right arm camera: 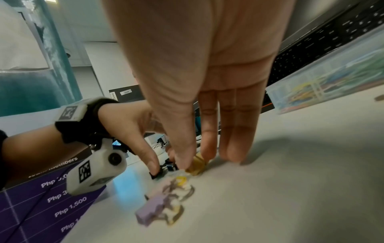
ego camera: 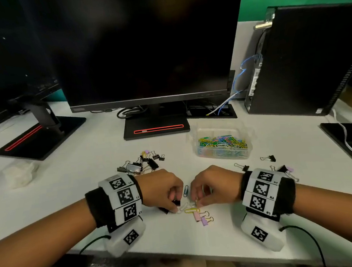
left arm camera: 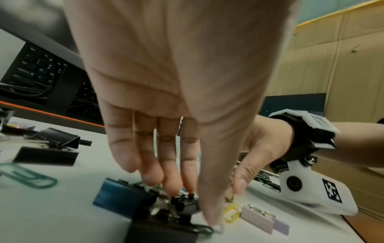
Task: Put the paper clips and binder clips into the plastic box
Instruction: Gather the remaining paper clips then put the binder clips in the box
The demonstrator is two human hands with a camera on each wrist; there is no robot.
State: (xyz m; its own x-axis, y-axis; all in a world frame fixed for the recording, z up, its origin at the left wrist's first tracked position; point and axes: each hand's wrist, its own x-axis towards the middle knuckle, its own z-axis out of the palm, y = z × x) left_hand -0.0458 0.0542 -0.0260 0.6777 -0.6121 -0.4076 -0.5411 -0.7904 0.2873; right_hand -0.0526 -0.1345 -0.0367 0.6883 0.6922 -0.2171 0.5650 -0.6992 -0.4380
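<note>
The clear plastic box [ego camera: 223, 150] stands at the right middle of the desk, full of coloured paper clips. Near the front edge my left hand [ego camera: 175, 203] pinches a black binder clip [left arm camera: 185, 203] between thumb and fingers. Close beside it, my right hand [ego camera: 197, 201] pinches a small yellow binder clip [right arm camera: 197, 165]. A blue paper clip [ego camera: 186, 191] lies between the hands. Just in front lie a white paper clip [ego camera: 182, 207], a yellow paper clip [ego camera: 191, 210], a pink binder clip [ego camera: 197, 216] and a purple binder clip [ego camera: 205, 221]. A pile of binder clips [ego camera: 140, 163] lies behind my left wrist.
More binder clips [ego camera: 268, 158] lie scattered behind my right wrist. A monitor stand [ego camera: 156, 126] and a PC tower [ego camera: 302, 58] line the back of the desk. A crumpled tissue [ego camera: 20, 174] lies at the left. A cable [ego camera: 350, 145] runs along the right.
</note>
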